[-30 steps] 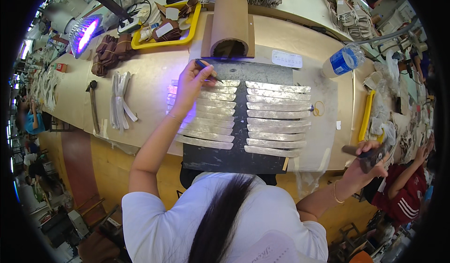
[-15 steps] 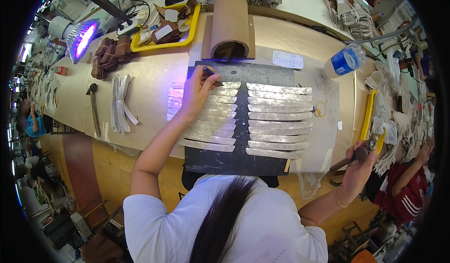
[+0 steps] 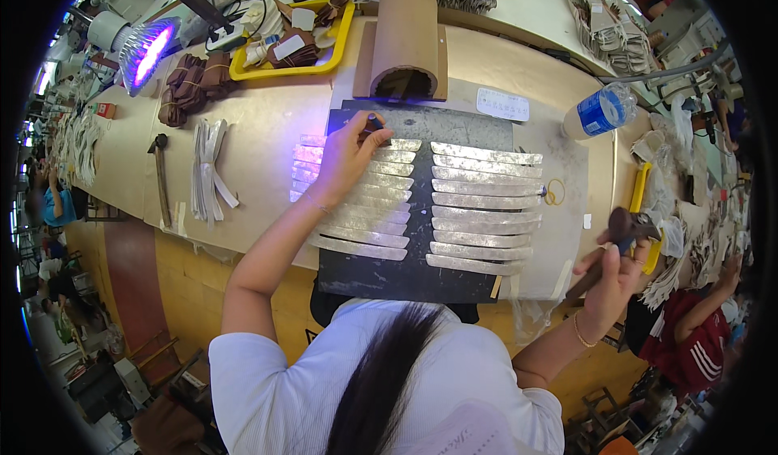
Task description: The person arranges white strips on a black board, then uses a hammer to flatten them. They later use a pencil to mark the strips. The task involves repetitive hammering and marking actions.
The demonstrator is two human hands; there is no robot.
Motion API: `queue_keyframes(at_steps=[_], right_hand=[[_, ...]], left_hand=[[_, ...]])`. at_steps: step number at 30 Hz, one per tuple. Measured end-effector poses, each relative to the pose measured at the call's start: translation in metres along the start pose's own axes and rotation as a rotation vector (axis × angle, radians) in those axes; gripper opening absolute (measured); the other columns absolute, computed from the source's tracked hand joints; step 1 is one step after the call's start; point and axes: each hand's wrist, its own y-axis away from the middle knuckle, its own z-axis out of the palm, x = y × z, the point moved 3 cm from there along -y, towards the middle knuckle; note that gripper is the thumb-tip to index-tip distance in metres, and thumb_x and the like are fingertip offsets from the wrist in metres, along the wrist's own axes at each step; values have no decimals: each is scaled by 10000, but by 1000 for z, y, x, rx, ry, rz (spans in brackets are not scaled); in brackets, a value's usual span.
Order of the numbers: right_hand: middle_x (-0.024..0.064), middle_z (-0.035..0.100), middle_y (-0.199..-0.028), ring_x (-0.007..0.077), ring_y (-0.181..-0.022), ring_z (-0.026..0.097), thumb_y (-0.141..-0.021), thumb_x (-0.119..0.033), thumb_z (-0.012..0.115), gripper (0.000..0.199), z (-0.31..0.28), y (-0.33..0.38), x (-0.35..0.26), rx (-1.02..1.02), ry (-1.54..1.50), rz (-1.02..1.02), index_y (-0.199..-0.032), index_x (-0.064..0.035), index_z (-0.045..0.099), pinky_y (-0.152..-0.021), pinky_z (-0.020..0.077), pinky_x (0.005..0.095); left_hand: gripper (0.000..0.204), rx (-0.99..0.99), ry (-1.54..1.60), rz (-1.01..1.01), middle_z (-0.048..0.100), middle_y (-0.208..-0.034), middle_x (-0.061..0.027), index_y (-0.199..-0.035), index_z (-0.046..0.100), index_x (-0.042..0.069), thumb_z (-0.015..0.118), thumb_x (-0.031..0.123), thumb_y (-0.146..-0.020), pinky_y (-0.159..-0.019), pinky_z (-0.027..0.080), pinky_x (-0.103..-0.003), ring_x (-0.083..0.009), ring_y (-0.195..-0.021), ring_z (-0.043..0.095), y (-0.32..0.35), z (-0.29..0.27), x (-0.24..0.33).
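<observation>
My left hand (image 3: 350,157) is closed on a short dark rod (image 3: 373,122), held upright by the far end of the left column of silvery strips (image 3: 381,197). Its lower tip is hidden, so contact with the top strip cannot be made out. A matching right column of strips (image 3: 485,200) lies beside it, both on a black board (image 3: 381,281). Off to the right, my right hand (image 3: 609,289) grips a hammer (image 3: 622,226) by its wooden handle, the head raised above the fingers and slightly blurred.
A lamp (image 3: 148,54) glows violet at the left. Behind the board stand a brown half-tube (image 3: 405,38) and a yellow tray (image 3: 331,68). Tied white strips (image 3: 207,171) and another hammer-like tool (image 3: 161,181) lie left. A bottle (image 3: 596,115) and yellow rubber bands (image 3: 554,192) are right.
My right hand has tilted the hammer, its head rising and its fingers loosening a little. My left hand stays by the far end of the left column with the rod.
</observation>
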Motion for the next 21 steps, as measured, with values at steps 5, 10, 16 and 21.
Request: queue_keyframes(at_steps=[5,10,16,21], right_hand=[[88,637,-776,135,-511,543,-954,-139,611,330,52,-19,23,-255,724,45,-1257,-30,537,-492,443,263],[190,676,-879,253,-691,657,-891,-49,660,327,133,-36,18,-484,857,-492,-1208,-4,595,-613,494,335],[208,677,-960,332,-703,653,-856,30,672,316,196,-44,-25,-272,286,-921,-1163,44,599,-604,504,358],[97,611,-826,285,-639,632,-900,-152,627,464,209,-58,12,-681,1036,-692,-1354,-156,531,-546,495,385]], left_hand=[[198,-16,-152,98,675,-801,-124,-995,660,7,708,162,-882,-643,491,-296,-202,-666,638,2,0,17],[237,-27,-216,123,694,-847,-125,-1025,680,11,712,193,-877,-648,495,-312,-239,-676,645,1,0,20],[248,-45,-310,180,686,-841,-128,-1032,672,34,697,235,-889,-662,502,-348,-268,-696,657,0,-1,20],[249,-85,-394,245,644,-757,-143,-979,625,36,679,266,-901,-629,487,-396,-332,-678,630,2,-3,30]])
